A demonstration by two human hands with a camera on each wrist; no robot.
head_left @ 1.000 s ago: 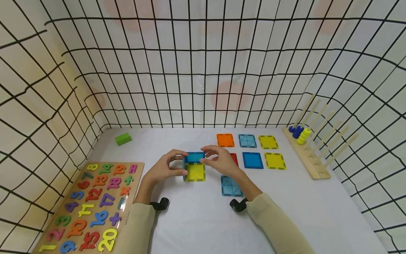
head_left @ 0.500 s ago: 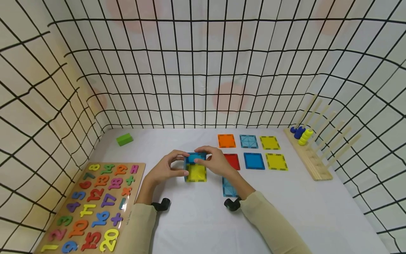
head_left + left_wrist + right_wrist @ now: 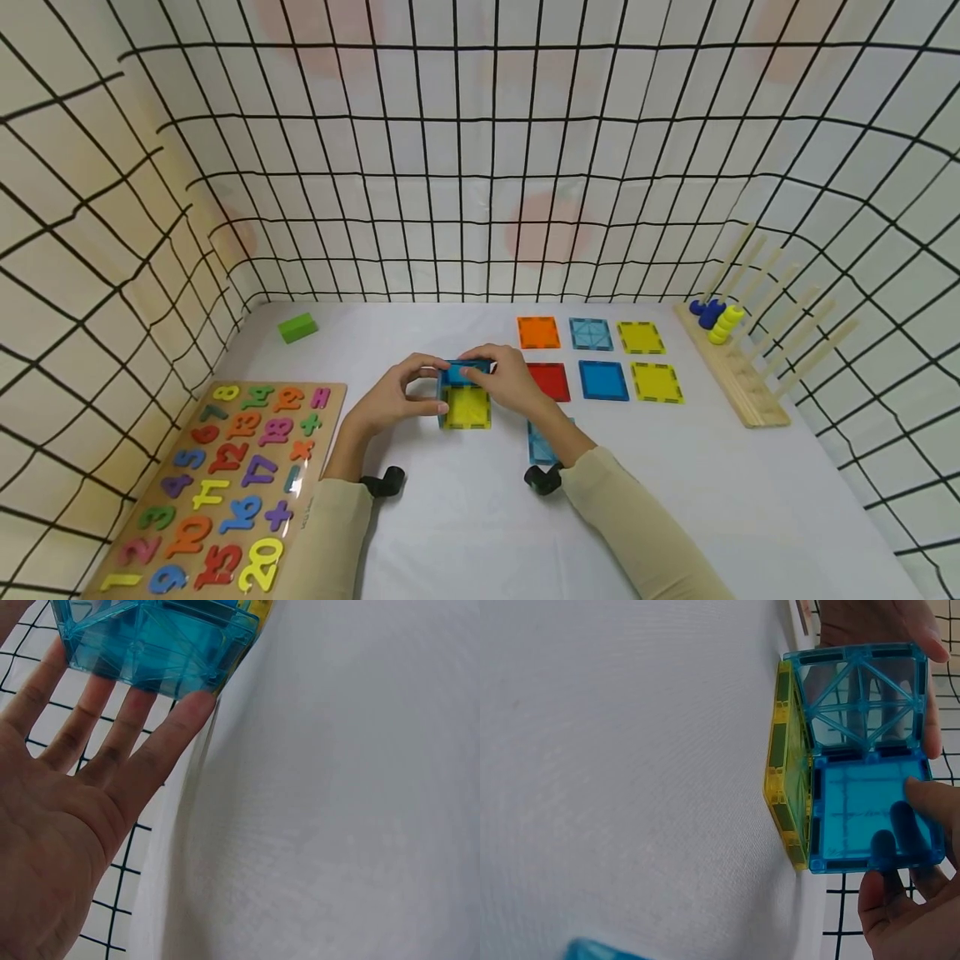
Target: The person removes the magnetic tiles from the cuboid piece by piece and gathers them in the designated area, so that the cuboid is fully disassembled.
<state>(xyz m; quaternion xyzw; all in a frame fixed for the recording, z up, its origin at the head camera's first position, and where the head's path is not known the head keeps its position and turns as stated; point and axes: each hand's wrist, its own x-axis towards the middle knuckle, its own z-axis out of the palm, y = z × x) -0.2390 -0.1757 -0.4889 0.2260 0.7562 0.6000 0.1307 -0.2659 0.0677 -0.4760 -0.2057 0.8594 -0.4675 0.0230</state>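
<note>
A yellow magnetic tile (image 3: 467, 410) lies flat on the white table, with a blue magnetic tile (image 3: 851, 817) upright at its far edge. Along its left edge stands a clear light blue tile (image 3: 864, 705) with a ribbed pattern, meeting the blue one at a corner. My left hand (image 3: 393, 396) holds the light blue tile from outside, long fingers reaching along it in the left wrist view. With the thumb on its inner face and fingers behind, my right hand (image 3: 513, 383) pinches the blue tile near its top right part.
Loose tiles lie to the right: orange (image 3: 538, 332), red (image 3: 550, 382), blue (image 3: 603, 381), yellow (image 3: 657, 383) and others. A number board (image 3: 217, 492) is at left, a green block (image 3: 297, 327) behind it. A pegged wooden rack (image 3: 731, 367) stands right, before black mesh (image 3: 480, 175).
My right hand has slid left over the blue tile, its thumb further onto the inner face, uncovering more of the red tile. The left hand keeps its hold.
</note>
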